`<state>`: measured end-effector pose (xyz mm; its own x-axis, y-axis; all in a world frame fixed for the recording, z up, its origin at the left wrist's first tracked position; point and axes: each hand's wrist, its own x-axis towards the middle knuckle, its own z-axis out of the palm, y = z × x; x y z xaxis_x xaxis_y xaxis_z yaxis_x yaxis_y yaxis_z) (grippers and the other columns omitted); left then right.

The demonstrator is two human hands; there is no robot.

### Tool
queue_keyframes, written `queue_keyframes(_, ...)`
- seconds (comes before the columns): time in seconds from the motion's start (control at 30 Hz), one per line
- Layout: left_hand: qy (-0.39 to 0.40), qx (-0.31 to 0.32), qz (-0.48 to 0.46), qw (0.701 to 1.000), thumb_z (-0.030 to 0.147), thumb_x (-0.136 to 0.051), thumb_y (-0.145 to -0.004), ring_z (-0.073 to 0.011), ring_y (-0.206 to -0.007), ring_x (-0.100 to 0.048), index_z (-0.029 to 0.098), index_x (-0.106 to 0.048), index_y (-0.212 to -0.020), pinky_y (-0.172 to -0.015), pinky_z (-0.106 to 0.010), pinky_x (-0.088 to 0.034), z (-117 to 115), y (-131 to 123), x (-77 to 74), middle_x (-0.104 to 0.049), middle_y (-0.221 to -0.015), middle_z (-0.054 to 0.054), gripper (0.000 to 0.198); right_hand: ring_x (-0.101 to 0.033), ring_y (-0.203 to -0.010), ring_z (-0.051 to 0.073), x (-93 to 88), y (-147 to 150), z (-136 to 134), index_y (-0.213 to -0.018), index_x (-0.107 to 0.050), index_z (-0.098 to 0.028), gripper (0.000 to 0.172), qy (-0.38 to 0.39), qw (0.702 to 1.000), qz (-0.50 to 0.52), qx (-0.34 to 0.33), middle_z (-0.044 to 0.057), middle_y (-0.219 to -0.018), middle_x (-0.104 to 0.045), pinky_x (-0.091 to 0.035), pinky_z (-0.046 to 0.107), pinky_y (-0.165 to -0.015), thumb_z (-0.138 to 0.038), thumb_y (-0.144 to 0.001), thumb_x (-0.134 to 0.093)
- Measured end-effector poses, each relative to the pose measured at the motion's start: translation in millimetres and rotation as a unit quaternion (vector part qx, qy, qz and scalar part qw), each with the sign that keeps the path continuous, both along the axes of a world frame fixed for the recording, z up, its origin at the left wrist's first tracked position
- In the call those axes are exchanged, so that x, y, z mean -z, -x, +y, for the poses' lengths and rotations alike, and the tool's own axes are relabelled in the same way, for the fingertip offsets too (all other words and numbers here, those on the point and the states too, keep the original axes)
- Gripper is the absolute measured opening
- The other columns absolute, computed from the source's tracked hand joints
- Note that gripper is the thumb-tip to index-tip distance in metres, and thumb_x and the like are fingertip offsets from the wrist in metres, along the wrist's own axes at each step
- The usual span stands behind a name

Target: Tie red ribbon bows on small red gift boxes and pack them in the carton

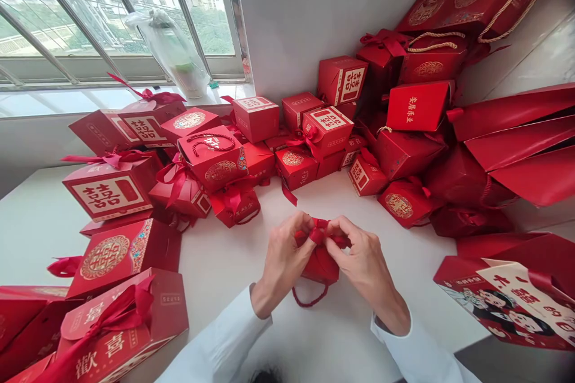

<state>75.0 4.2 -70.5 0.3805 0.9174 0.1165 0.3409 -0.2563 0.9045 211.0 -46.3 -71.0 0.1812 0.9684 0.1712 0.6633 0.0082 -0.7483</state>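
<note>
At far left on the white counter, a large ribboned box lies below a box with a gold round emblem. Next, on the windowsill, a clear plastic bag stands upright. At centre, the left hand pinches a red ribbon between thumb and fingers, atop a small red box resting on the counter; a cord loop hangs from its near side. The right hand, just beside the left, also pinches the ribbon. Farther right are piled red boxes and a carton with cartoon figures.
</note>
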Motion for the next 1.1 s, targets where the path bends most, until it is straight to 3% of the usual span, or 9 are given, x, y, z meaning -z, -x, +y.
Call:
queue_keyframes(0.2, 0.024, 0.022, -0.026, 0.999, 0.024, -0.052, -0.085, -0.0095, -0.062, -0.050, 0.019, -0.052, -0.074, -0.056, -0.018, -0.040, 2.2, 2.7, -1.6, -0.060, -0.071, 0.003, 0.012, -0.058, -0.075, 0.018, 5.7, 0.3, 0.9, -0.086, -0.058, -0.024, 0.009, -0.009, 1.000, 0.002, 0.010, 0.000, -0.084, -0.066, -0.046, 0.029, -0.066, -0.022, -0.085, -0.050)
queue_keyframes(0.33, 0.031, 0.021, -0.043, 0.998, 0.031, -0.054, -0.086, -0.0097, -0.062, -0.049, 0.019, -0.053, -0.076, -0.055, -0.018, -0.040, 1.2, 1.6, 0.5, -0.059, -0.072, 0.002, 0.016, -0.055, -0.091, 0.022, 4.6, -6.9, -1.5, -0.092, -0.061, -0.024, 0.011, -0.044, 0.999, 0.000, 0.022, 0.005, -0.093, -0.063, -0.046, 0.034, -0.077, -0.027, -0.087, -0.051)
queue_keyframes(0.47, 0.018, 0.019, -0.046, 0.999, 0.031, -0.054, -0.087, -0.0098, -0.064, -0.051, 0.018, -0.053, -0.076, -0.057, -0.019, -0.041, -0.3, -0.5, 2.0, -0.061, -0.074, 0.001, 0.016, -0.050, -0.101, 0.025, 2.9, -13.2, -1.9, -0.096, -0.064, -0.026, 0.017, -0.007, 0.998, 0.054, 0.010, 0.005, -0.102, -0.060, -0.042, 0.038, -0.086, -0.038, -0.087, -0.057)
queue_keyframes(0.63, 0.010, 0.010, -0.044, 0.999, 0.025, -0.055, -0.086, -0.0091, -0.066, -0.051, 0.018, -0.052, -0.074, -0.059, -0.018, -0.040, 0.2, -1.2, 2.2, -0.060, -0.073, 0.003, 0.014, -0.050, -0.097, 0.025, 3.4, -13.5, 1.2, -0.077, -0.064, -0.026, 0.011, 0.028, 0.996, 0.079, -0.009, 0.003, -0.091, -0.061, -0.041, 0.039, -0.086, -0.035, -0.083, -0.062)
queue_keyframes(0.9, 0.075, 0.085, -0.054, 0.992, 0.029, -0.056, -0.087, -0.0080, -0.064, -0.050, 0.018, -0.056, -0.078, -0.056, -0.016, -0.039, 5.2, 7.8, -5.7, -0.060, -0.075, 0.003, 0.014, -0.051, -0.092, 0.022, -4.4, -10.3, 2.3, -0.080, -0.066, -0.027, 0.012, 0.053, 0.997, 0.047, -0.017, 0.001, -0.088, -0.061, -0.041, 0.035, -0.080, -0.032, -0.087, -0.057)
queue_keyframes(1.1, 0.057, 0.066, -0.046, 0.995, 0.029, -0.056, -0.086, -0.0098, -0.068, -0.054, 0.017, -0.056, -0.080, -0.057, -0.016, -0.040, 5.5, 8.0, -7.0, -0.063, -0.077, 0.001, 0.014, -0.052, -0.085, 0.021, -4.0, -6.5, 2.9, -0.079, -0.065, -0.024, 0.010, 0.017, 1.000, 0.005, -0.010, 0.001, -0.082, -0.060, -0.041, 0.034, -0.076, -0.023, -0.086, -0.058)
